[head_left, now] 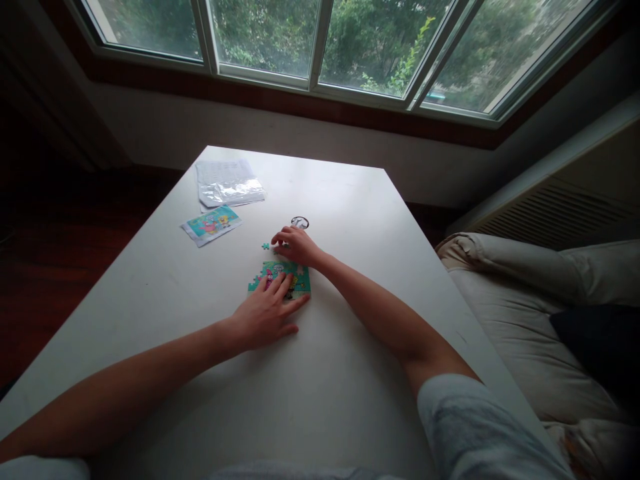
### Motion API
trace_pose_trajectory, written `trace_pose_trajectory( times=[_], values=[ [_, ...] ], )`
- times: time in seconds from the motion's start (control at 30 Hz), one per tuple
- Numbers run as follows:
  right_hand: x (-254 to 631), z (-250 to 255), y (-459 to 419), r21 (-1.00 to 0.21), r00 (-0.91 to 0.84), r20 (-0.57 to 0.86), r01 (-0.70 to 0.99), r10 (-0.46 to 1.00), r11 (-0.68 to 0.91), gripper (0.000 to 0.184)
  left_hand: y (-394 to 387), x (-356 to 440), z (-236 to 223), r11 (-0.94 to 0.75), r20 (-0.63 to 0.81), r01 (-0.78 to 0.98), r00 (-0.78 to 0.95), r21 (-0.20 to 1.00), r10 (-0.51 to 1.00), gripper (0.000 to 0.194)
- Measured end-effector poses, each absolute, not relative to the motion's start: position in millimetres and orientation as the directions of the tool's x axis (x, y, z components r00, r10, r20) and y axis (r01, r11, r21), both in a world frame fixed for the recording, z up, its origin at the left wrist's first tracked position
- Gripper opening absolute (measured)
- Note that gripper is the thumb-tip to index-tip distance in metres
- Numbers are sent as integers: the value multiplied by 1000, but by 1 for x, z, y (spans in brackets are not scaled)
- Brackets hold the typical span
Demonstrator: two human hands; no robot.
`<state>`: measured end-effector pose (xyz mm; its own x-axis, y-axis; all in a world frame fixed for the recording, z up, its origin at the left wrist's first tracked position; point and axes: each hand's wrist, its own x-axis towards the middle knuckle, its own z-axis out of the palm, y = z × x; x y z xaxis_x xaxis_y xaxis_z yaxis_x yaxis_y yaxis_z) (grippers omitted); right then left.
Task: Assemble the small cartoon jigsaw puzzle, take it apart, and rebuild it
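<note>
A small, partly assembled cartoon jigsaw puzzle [281,277] lies on the white table [320,373]. My left hand [267,313] rests flat on its near edge, fingers stretched out over the picture. My right hand [295,245] hovers just beyond the puzzle with fingers curled downward, fingertips at the table beside a loose teal puzzle piece [265,246]. Whether the fingers hold a piece is hidden.
A printed cartoon reference card [212,224] and a crumpled clear plastic bag [229,182] lie at the far left of the table. A small dark ring-shaped object [300,221] sits behind my right hand. A cushioned seat [540,313] stands to the right, with windows ahead.
</note>
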<state>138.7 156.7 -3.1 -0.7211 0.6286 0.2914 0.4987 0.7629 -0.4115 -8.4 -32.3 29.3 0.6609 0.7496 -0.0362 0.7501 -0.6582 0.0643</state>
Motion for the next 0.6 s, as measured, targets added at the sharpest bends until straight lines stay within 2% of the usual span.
trace_pose_trajectory(
  times=[0.13, 0.4, 0.6],
  values=[
    [128, 0, 152, -388, -705, 280, 537, 651, 749, 24, -33, -6, 30, -663, -38, 746, 666, 64, 745, 66],
    [114, 21, 141, -309, -707, 158, 627, 689, 715, 18, -34, -5, 31, -664, -31, 744, 667, 68, 744, 66],
    [114, 25, 143, -332, -736, 119, 603, 666, 726, 15, -34, -5, 31, -665, -25, 744, 667, 67, 744, 65]
  ],
)
